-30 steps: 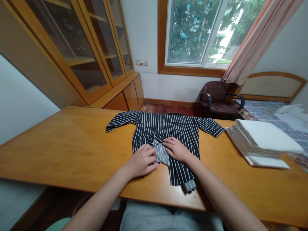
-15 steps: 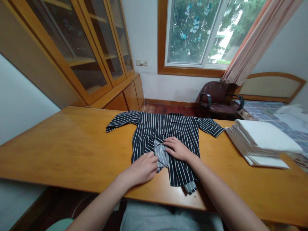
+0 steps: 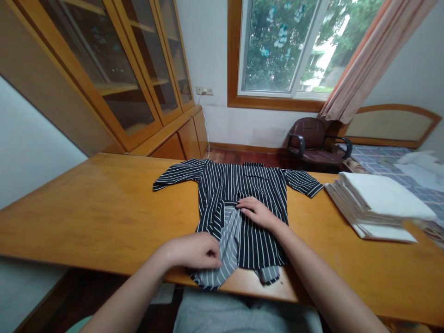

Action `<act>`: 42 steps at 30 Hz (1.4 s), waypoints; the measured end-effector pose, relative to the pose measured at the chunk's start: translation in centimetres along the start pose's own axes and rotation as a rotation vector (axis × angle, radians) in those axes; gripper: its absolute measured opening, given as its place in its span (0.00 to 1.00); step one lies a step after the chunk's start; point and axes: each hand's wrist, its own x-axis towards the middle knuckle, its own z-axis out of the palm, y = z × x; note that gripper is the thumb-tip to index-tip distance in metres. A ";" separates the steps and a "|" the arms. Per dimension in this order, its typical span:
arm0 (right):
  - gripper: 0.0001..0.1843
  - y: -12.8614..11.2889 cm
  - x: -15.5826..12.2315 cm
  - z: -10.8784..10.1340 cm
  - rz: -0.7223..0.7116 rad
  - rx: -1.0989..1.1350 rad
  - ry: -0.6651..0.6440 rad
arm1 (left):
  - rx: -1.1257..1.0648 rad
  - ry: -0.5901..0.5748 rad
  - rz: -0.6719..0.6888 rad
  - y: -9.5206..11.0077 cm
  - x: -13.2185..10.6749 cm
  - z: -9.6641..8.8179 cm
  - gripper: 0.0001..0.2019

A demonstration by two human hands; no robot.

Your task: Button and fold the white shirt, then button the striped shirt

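Note:
A black shirt with white stripes (image 3: 258, 189) lies spread on the wooden table, sleeves stretched out to both sides and collar at the far edge. Its lower front is parted, baring the grey striped inner side (image 3: 229, 236). My left hand (image 3: 197, 250) is curled closed over the lower left front panel, gripping the fabric; the exact pinch is hidden under the fingers. On the right front panel, beside the opening, my right hand (image 3: 258, 212) rests flat with fingers stretched out. A cuff-like flap of grey cloth (image 3: 268, 274) sticks out below the right hem.
Folded white cloths (image 3: 385, 194) are stacked at the table's right side. The wooden table's (image 3: 104, 208) near edge runs just in front of my lap. Beyond it stand a glass-door cabinet (image 3: 138, 69), a brown armchair (image 3: 308, 138) and a bed (image 3: 385, 157).
My left hand has moved left and toward me, drawing the left front panel along, so more grey inner side shows. My right hand has stayed nearly in place.

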 end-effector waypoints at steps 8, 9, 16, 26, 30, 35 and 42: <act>0.12 -1.1 -0.8 -0.4 0.093 -0.015 0.261 | 0.025 0.806 -0.198 -5.1 4.4 -0.4 0.17; 0.11 -1.2 -1.0 -0.5 0.106 -0.033 0.262 | 0.012 0.830 -0.250 -5.9 5.0 -0.1 0.20; 0.06 -2.0 -3.3 -1.1 0.112 -0.089 0.092 | -0.150 0.823 -0.340 -6.7 7.0 0.3 0.28; 0.06 -1.4 -3.4 -0.9 0.232 -0.011 0.135 | -0.440 -0.043 0.058 0.1 3.3 -1.6 0.13; 0.06 -1.6 -3.0 -0.7 0.259 -0.056 0.102 | -0.208 0.206 0.048 -0.6 4.0 -1.8 0.10; 0.10 -2.2 -2.0 -0.2 0.322 -0.188 0.054 | 0.051 0.416 -0.039 -2.4 6.5 -1.9 0.08; 0.18 -3.6 -0.4 0.2 0.461 -0.408 -0.026 | 0.262 0.479 -0.130 -3.8 10.8 -2.8 0.06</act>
